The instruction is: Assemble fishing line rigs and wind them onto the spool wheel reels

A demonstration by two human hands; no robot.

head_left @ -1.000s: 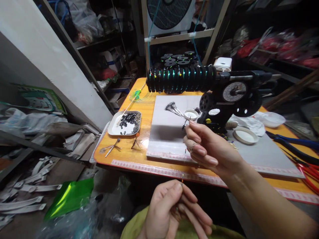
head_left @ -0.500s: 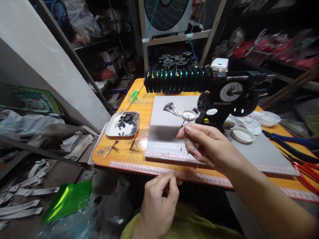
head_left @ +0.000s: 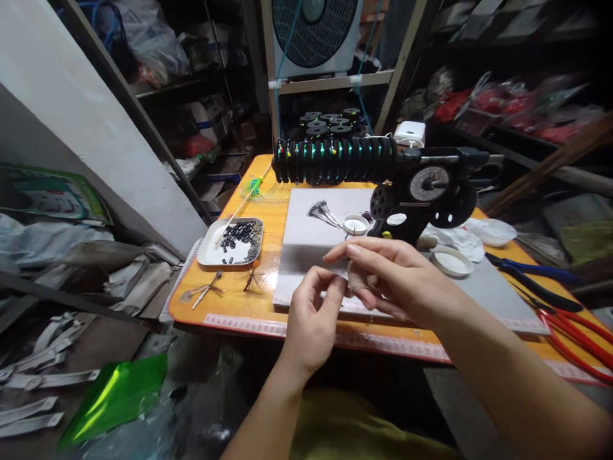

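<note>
My left hand (head_left: 316, 313) is closed in a pinch over the front edge of the grey board (head_left: 301, 223); what lies between its fingertips is too small to name. Close against it, my right hand (head_left: 397, 275) has its thumb and fingers bent together, with tan tape wrapped round one finger. Something thin and dark shows by its fingertips, but I cannot make out what it is. Beyond the hands, on the board, are a small round white dish (head_left: 355, 223) and a bundle of thin strands with dark tips (head_left: 323, 213).
A white tray (head_left: 204, 255) of small black pieces stands left on the orange table (head_left: 265, 249). Behind the board is a black machine (head_left: 421, 198) bearing a row of spools (head_left: 335, 160). Red-handled pliers (head_left: 569, 332) and blue-handled pliers (head_left: 546, 271) lie right.
My left hand has risen from below the table edge up to my right hand, and the two now meet. The view has shifted slightly.
</note>
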